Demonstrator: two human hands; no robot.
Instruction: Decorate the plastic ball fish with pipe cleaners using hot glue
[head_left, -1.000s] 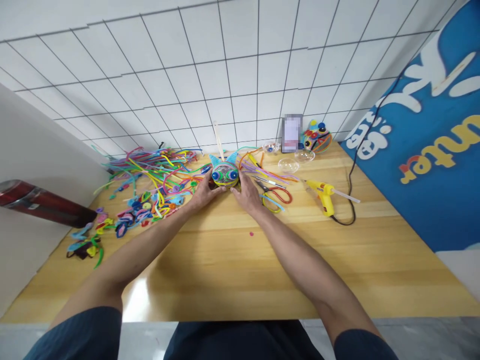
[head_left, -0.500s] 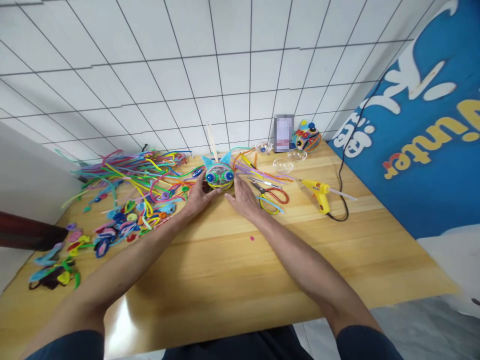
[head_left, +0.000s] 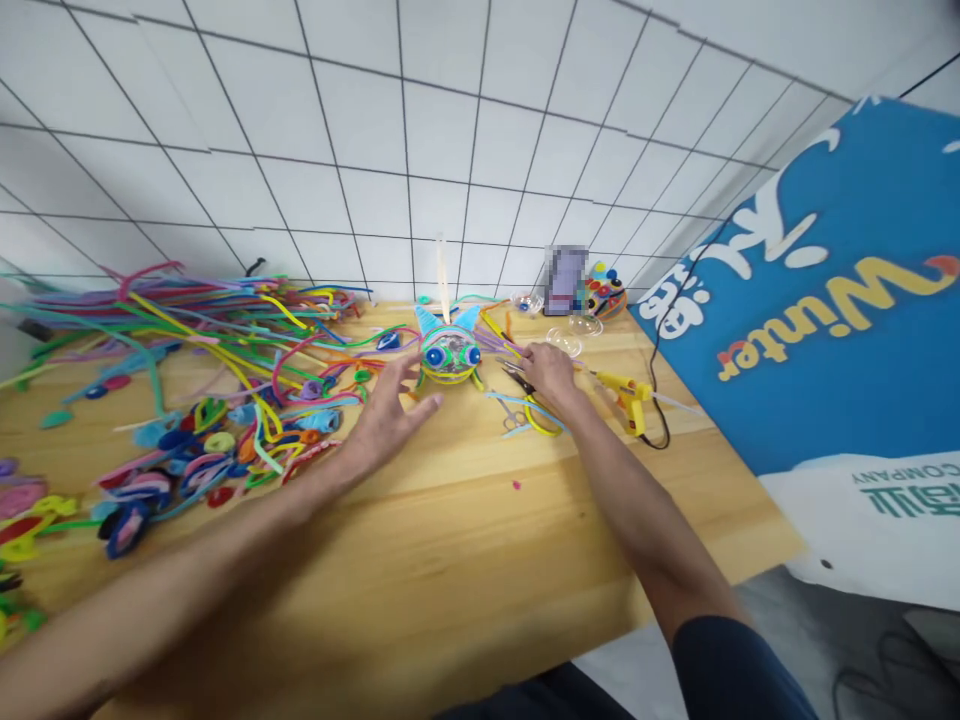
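Note:
A round figure (head_left: 451, 362) with blue pointed ears and big blue-and-green eyes stands on the wooden table, a pale stick rising behind it. Just to its left, my left hand (head_left: 390, 415) has its fingers apart and holds nothing. Over by the scissors (head_left: 541, 415) and a thin metal tool, my right hand (head_left: 553, 375) reaches down with its fingers bent. Its fingertips are too small and blurred to show whether they hold anything. The yellow glue gun (head_left: 628, 398) lies to the right of this hand.
Colourful pipe cleaners (head_left: 187, 310) are heaped at the back left, with coiled shapes (head_left: 180, 465) before them. Clear plastic domes (head_left: 564, 342), a phone (head_left: 565, 280) and another decorated figure (head_left: 604, 292) are at the back. The glue gun's cord (head_left: 660, 345) runs along the right edge.
Both hands have let go of the figure. My right hand has moved right to the scissors; my left has drawn slightly away and opened. The view has turned and shifted.

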